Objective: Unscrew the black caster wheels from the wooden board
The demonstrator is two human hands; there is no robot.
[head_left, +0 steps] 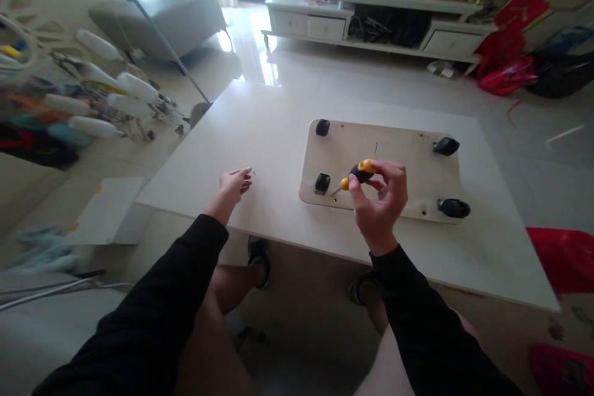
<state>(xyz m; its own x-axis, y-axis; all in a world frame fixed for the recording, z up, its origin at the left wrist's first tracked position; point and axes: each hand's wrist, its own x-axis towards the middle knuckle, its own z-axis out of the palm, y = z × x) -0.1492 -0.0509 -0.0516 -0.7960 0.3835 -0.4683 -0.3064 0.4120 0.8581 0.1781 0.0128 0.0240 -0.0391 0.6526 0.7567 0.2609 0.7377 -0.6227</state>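
Observation:
My right hand (381, 201) grips a yellow and black screwdriver (360, 172) by its handle. The metal tip slants down to the left, close to a caster and a small hole near the front edge of a pale wooden board (385, 167). Black casters stand at the board's corners: front left (322, 183), back left (322, 127), back right (446, 146) and front right (453, 208). Over the white table, left of the board, my left hand (236, 184) has loosely bent fingers, slightly apart. A tiny dark piece (253, 172), perhaps a screw, lies just beyond its fingertips.
The white table (273, 105) extends around the board. A white box (109, 210) sits on the floor to the left, below a rack of white rounded parts (125, 90). A low white cabinet (306, 21) lines the back. Something red (563, 260) stands at the right.

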